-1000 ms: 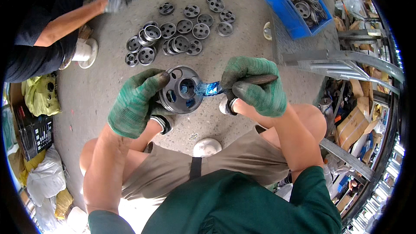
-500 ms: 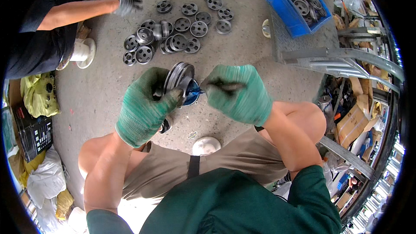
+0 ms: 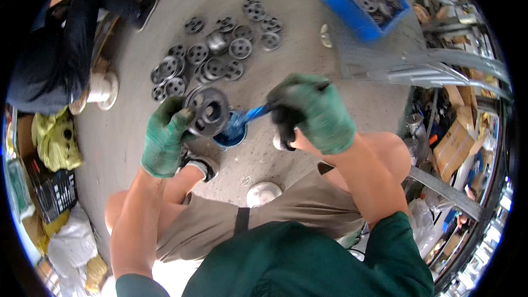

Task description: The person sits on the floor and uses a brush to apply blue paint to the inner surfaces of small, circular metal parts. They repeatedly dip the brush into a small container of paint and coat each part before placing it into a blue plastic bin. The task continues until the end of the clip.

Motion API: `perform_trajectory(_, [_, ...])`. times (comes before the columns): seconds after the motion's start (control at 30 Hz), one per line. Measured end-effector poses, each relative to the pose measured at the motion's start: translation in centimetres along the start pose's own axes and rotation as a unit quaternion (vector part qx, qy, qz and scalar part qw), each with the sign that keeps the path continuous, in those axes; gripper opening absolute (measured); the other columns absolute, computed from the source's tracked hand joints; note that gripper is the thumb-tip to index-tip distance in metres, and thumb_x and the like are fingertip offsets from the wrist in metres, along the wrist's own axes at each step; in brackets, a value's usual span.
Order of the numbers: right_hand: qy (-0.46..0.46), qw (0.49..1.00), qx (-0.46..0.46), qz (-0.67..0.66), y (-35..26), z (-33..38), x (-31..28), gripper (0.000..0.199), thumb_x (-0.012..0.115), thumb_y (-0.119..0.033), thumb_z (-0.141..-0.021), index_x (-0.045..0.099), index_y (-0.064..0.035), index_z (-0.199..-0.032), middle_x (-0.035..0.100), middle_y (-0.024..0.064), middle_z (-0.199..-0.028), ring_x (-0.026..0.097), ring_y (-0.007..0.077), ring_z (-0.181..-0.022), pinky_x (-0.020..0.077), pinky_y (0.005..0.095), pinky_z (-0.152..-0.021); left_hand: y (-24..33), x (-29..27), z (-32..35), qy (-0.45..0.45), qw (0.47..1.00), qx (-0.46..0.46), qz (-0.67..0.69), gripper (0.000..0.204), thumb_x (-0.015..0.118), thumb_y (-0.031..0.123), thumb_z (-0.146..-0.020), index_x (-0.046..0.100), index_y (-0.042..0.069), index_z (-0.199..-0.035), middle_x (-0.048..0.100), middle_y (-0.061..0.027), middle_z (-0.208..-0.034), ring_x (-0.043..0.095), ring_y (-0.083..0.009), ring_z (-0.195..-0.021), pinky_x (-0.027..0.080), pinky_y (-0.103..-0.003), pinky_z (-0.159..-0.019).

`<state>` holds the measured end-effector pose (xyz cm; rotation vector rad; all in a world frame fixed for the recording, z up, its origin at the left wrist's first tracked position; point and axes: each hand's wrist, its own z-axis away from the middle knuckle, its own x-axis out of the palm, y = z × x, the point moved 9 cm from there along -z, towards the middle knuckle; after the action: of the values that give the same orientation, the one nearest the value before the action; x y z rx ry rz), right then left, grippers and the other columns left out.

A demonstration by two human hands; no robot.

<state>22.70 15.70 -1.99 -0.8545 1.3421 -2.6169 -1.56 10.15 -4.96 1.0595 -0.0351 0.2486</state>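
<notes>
My left hand [image 3: 164,146], in a green knit glove with a darkened palm, grips a grey metal pulley wheel [image 3: 204,107] by its left edge. The wheel is tilted, with its holed face and hub toward me. My right hand [image 3: 324,118], gloved the same way, is closed round a brush [image 3: 257,113] whose blue-coated end points left. That end reaches the mouth of a small pot [image 3: 231,145] of blue paint-like stuff, just right of and below the wheel. Motion blurs the right fingers.
Several grey pulley wheels [image 3: 240,48] lie on the concrete floor ahead. A blue crate [image 3: 352,14] of wheels stands on a metal platform [image 3: 357,60] at the far right. A seated person's dark-trousered leg [image 3: 77,38] is at left. Cluttered shelving [image 3: 448,198] lines the right.
The wheel has turned from edge-on to face me. My right hand has drawn away from it, with the brush now at the pot. The other person's gloved hand has left the view.
</notes>
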Motion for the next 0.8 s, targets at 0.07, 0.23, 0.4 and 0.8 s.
perform_trajectory(0.07, [0.014, 0.979, 0.017, 0.205, -1.0, 0.7, 0.7, 0.013, 0.067, -0.011, -0.089, 0.072, -0.0018, -0.096, 0.069, 0.0099, -0.074, 0.065, 0.0156, -0.060, 0.0498, 0.0276, -0.053, -1.7, -0.6, -1.2, 0.011, 0.999, 0.009, -0.041, 0.035, 0.071, 0.014, -0.090, 0.061, -0.005, -0.118, 0.067, -0.0068, -0.103, 0.060, -0.0137, -0.092, 0.051, -0.028, -0.081])
perform_trajectory(0.23, [-0.047, 0.921, -0.166, 0.350, 1.6, -0.3, 0.7, 0.015, 0.074, -0.015, -0.081, 0.072, -0.0030, -0.089, 0.070, 0.0136, -0.077, 0.066, 0.0214, -0.070, 0.0540, 0.0337, -0.067, -7.3, -0.1, -5.7, -0.030, 0.916, -0.099, -0.388, 0.024, 0.071, 0.013, -0.087, 0.063, -0.004, -0.102, 0.069, -0.0142, -0.090, 0.065, -0.0187, -0.084, 0.054, -0.034, -0.073])
perform_trajectory(0.4, [-0.026, 0.887, -0.156, 0.434, 1.4, 0.2, -0.3, 0.020, 0.071, -0.026, -0.079, 0.071, -0.0068, -0.084, 0.070, 0.0176, -0.082, 0.068, 0.0380, -0.078, 0.0548, 0.0415, -0.070, 4.1, 15.7, -12.1, -0.094, 0.797, 0.240, -0.546, 0.031, 0.073, 0.012, -0.085, 0.063, -0.001, -0.111, 0.070, -0.0190, -0.097, 0.067, -0.0270, -0.086, 0.053, -0.036, -0.078])
perform_trajectory(0.8, [0.010, 0.889, -0.148, 0.432, 0.0, 0.0, -2.0, 0.013, 0.073, -0.013, -0.077, 0.068, -0.0052, -0.087, 0.066, 0.0142, -0.072, 0.067, 0.0315, -0.066, 0.0529, 0.0385, -0.060, 3.7, 10.3, -25.8, -0.065, 0.709, 0.289, -0.640, 0.042, 0.065, 0.013, -0.088, 0.061, 0.008, -0.130, 0.062, -0.0215, -0.125, 0.060, -0.0418, -0.110, 0.049, -0.046, -0.097])
